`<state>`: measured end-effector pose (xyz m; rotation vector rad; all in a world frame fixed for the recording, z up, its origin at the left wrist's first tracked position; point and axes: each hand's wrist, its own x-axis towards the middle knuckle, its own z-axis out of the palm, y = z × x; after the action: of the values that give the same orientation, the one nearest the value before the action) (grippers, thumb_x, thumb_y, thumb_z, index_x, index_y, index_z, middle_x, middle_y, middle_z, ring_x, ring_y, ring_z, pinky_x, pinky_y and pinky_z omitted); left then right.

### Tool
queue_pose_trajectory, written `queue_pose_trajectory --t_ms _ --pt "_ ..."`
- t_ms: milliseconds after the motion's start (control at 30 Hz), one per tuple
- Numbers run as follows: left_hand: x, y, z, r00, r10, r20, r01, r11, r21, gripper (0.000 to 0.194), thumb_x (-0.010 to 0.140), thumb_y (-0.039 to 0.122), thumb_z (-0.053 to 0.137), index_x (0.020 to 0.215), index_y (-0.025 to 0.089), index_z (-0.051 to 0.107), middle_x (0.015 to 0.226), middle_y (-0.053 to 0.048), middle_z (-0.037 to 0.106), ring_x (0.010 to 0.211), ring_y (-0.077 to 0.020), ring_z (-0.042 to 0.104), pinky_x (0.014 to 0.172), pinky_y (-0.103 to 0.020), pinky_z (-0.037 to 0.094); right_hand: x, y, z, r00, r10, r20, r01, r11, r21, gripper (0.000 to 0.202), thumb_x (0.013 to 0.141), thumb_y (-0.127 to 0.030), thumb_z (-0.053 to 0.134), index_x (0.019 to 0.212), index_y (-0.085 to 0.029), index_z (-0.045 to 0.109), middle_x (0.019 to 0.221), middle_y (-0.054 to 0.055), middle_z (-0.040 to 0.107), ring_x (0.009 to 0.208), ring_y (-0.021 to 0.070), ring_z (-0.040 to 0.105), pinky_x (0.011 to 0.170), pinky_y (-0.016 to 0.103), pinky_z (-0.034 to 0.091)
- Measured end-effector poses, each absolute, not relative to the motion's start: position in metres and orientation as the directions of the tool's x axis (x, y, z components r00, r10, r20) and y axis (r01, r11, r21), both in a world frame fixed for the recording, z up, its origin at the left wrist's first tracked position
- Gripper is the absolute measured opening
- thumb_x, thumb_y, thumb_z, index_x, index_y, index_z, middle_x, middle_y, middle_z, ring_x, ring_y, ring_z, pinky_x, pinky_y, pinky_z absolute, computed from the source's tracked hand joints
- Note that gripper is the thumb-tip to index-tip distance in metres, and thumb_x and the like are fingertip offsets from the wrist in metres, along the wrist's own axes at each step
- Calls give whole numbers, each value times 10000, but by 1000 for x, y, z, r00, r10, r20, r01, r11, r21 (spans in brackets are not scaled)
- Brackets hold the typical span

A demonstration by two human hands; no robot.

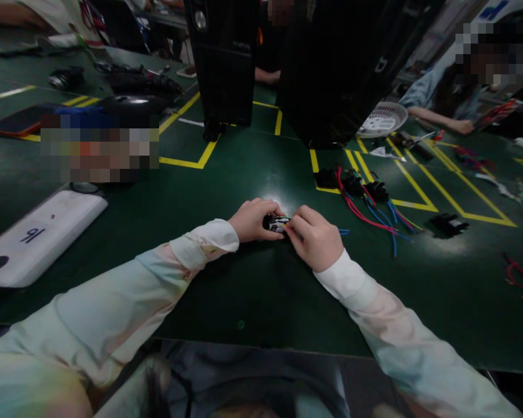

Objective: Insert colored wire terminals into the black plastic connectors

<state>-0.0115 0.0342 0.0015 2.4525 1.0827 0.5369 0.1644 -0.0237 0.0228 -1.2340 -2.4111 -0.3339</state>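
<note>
Near the middle of the table, my left hand is closed round a small black plastic socket with pale metal parts and thin coloured wires inside it. The thumb and fingers of my right hand pinch a thin wire at the socket's right end; the fingers partly hide it. A blue wire end sticks out beyond my right hand. To the right lie several similar black sockets with red and blue wires attached. Another black socket lies farther right, with no wires visible on it.
A white device marked 16 lies at left. Two tall black cases stand across the table, beside a white basket. Yellow tape lines mark the green table. A co-worker's arm rests at far right.
</note>
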Motion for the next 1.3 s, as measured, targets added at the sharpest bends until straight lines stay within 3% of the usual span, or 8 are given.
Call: queue_pose_trajectory --t_ms 300,500,700,933,1167,1300 --pt "-11 34 2 628 758 176 597 -614 517 366 646 431 679 912 210 559 961 -11 595 910 -220 497 764 -306 331 171 -22 22 -588 691 421 718 685 -123 168 875 -151 374 811 -166 529 852 84 504 763 172 492 682 286 421" --pt "-11 34 3 624 761 179 599 -613 516 355 659 428 676 914 206 569 959 -10 597 895 -215 493 761 -302 329 171 -20 20 -536 684 495 746 658 -102 196 895 -150 360 814 -149 539 844 95 504 790 177 493 723 295 433" --pt "-11 35 3 629 759 167 607 -614 504 362 653 428 683 923 212 576 966 -8 599 892 -215 493 761 -301 331 172 -21 21 -567 683 461 731 675 -99 204 887 -141 371 849 -159 570 854 86 531 784 170 509 690 283 429" --pt "-11 36 3 636 754 162 600 -616 510 366 658 427 679 931 212 565 969 -9 593 899 -216 498 779 -312 335 171 -23 29 -563 688 458 787 616 41 242 903 -199 385 846 -178 620 834 72 576 768 176 496 630 286 404" --pt "-12 36 3 632 754 178 597 -620 510 358 658 432 678 921 216 569 944 -7 599 884 -213 504 753 -303 341 178 -23 28 -558 699 447 739 663 -115 189 888 -177 398 921 -160 583 882 83 542 808 170 522 708 288 440" --pt "-13 36 2 636 749 185 588 -625 514 369 653 433 683 927 213 572 939 -8 605 878 -212 508 752 -307 342 184 -24 27 -534 722 439 775 626 -88 184 892 -210 403 877 -158 579 869 78 541 760 163 528 660 275 437"
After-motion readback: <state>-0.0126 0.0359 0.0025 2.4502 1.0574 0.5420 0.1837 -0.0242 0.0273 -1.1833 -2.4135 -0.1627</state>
